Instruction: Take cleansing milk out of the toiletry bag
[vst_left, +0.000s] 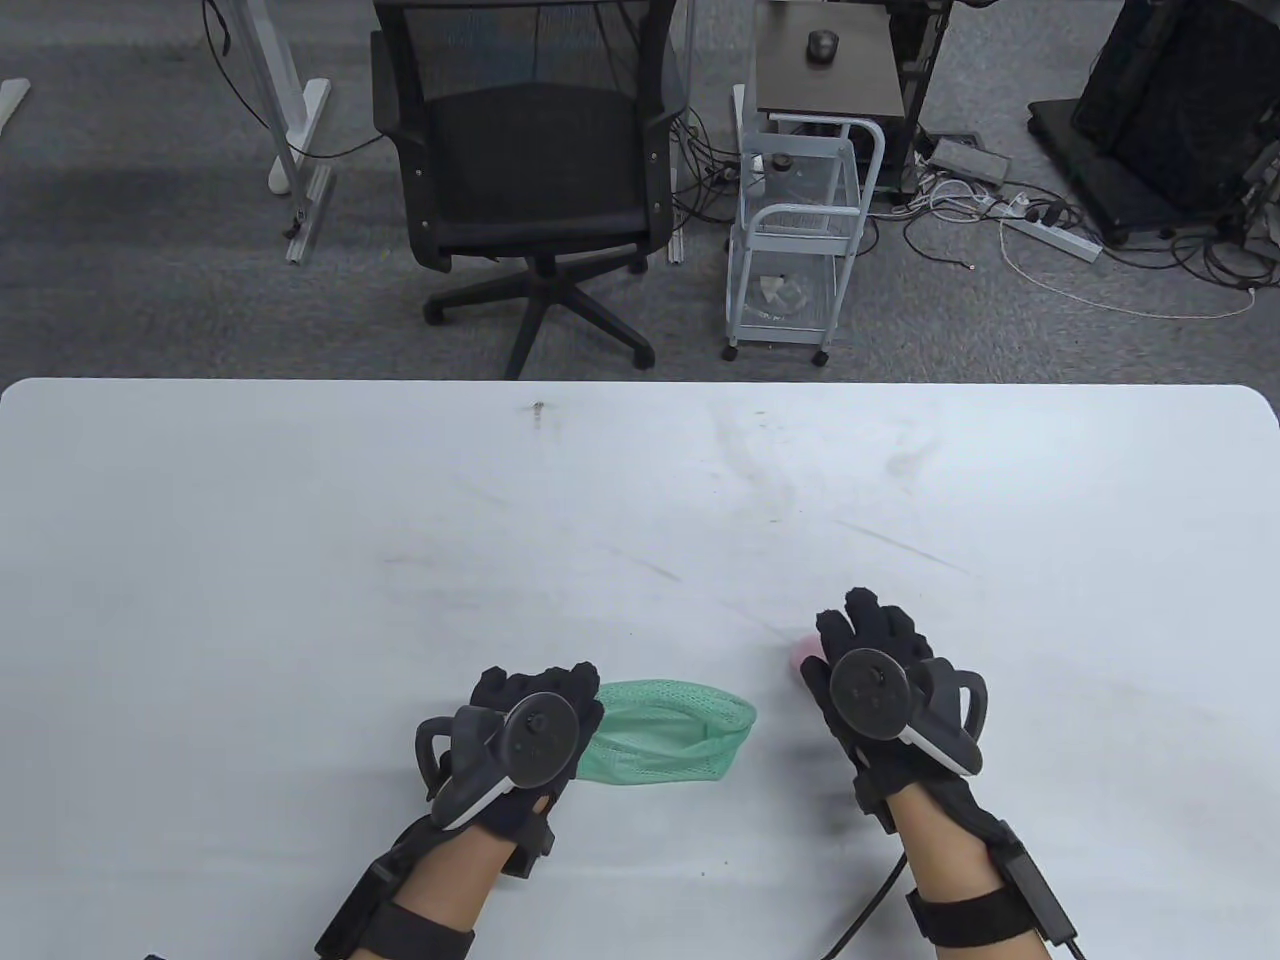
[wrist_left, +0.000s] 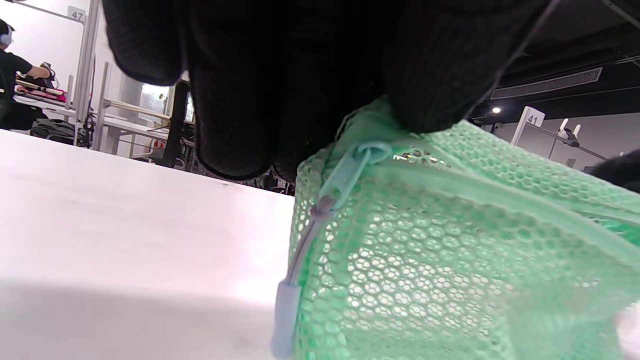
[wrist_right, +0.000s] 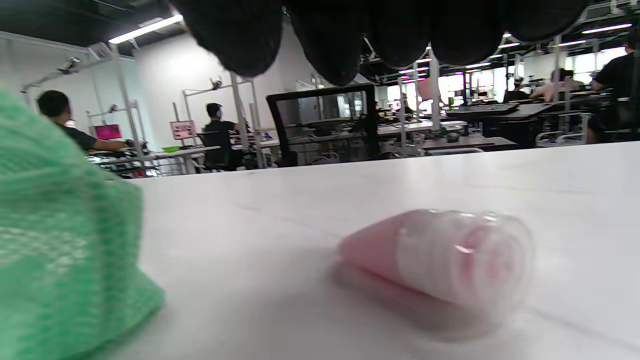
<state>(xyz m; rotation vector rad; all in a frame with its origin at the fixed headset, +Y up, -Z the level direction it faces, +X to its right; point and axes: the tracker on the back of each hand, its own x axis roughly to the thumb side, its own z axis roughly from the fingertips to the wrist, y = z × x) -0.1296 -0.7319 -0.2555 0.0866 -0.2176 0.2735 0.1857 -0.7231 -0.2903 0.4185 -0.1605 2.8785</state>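
Note:
The green mesh toiletry bag (vst_left: 668, 743) lies on the white table (vst_left: 300, 520), its top open. My left hand (vst_left: 530, 725) grips the bag's left end; in the left wrist view my fingers (wrist_left: 310, 90) press the mesh (wrist_left: 425, 240) next to the zipper pull (wrist_left: 345, 175). The pink cleansing milk tube (wrist_right: 440, 262) lies on its side on the table, outside the bag. In the table view only its end (vst_left: 803, 655) shows beside my right hand (vst_left: 875, 665). My right hand hovers above the tube with the fingers (wrist_right: 350, 35) spread and off it.
A black office chair (vst_left: 530, 170) and a white trolley (vst_left: 800, 230) stand on the floor beyond the table's far edge. Cables and a power strip (vst_left: 1050, 235) lie at the back right.

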